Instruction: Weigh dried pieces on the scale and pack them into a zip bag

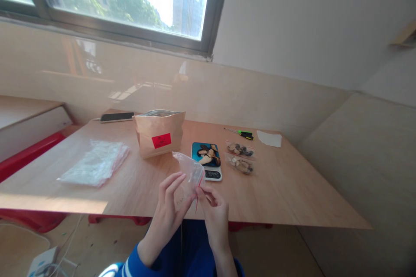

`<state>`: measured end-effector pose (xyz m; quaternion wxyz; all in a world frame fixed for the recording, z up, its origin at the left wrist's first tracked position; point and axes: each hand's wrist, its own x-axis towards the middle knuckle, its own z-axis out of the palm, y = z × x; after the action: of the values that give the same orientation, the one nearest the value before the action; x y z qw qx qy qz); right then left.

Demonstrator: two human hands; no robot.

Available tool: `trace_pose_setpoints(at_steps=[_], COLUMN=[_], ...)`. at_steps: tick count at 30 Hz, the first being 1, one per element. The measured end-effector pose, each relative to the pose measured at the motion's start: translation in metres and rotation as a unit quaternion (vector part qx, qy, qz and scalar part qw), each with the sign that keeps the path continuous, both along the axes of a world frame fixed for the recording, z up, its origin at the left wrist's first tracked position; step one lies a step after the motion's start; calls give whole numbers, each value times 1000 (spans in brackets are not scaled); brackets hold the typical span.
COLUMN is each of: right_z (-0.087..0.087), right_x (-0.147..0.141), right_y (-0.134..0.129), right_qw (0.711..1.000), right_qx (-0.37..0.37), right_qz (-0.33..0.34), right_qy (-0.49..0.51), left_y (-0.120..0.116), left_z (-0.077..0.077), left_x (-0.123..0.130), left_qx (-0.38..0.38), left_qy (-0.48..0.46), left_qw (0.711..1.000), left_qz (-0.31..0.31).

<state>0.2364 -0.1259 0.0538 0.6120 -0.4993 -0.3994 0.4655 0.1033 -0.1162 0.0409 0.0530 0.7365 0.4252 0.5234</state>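
Observation:
A small clear zip-lock bag (189, 169) with a red line along its mouth is held up in front of me. My right hand (214, 212) pinches the bag's red-lined edge between thumb and fingers. On its other side, my left hand (170, 201) holds the bag with the thumb near that same edge, its fingers stretched along the plastic. Just behind the bag sits a small scale (217, 176), with dark and tan dried pieces (208, 155) on its blue platform. The bag covers the scale's lower left corner. I see no contents in the bag.
An open brown paper pouch (159, 136) with a red label stands behind left. A stack of clear bags (95, 164) lies left, a phone-like dark slab (116, 117) beyond. Right are two filled bags (241, 164), screwdrivers (244, 134) and white paper (269, 139).

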Motion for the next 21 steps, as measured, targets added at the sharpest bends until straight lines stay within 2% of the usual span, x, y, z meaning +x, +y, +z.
trace_pose_setpoints(at_steps=[2,4,6,10,13,15,17,19,21], right_z=[0,2,5,5,2,3,5,3,-4], right_x=[-1,-4,-6,-1,17,33,48,61,70], right_y=[2,4,8,23,42,59,80,102,121], right_qw=[1000,1000,999,998,999,994,975,942,898], right_qx=[-2,-2,2,-9,-23,2,67,133,143], right_qz=[-1,10,26,53,33,84,133,91,11], right_qy=[9,20,27,15,-11,-65,-166,-294,-415], left_y=[-1,1,5,16,26,33,38,42,45], left_z=[0,2,3,8,16,23,28,32,33], left_x=[-2,-4,-7,-18,-28,-32,-33,-32,-30], left_qx=[7,-26,-55,-48,-47,-56,-58,-56,-49], left_qy=[30,50,33,-8,-70,-104,-117,-117,-108], left_qw=[999,994,992,995,996,991,988,986,986], left_qz=[-34,-91,-112,-82,15,64,85,102,115])
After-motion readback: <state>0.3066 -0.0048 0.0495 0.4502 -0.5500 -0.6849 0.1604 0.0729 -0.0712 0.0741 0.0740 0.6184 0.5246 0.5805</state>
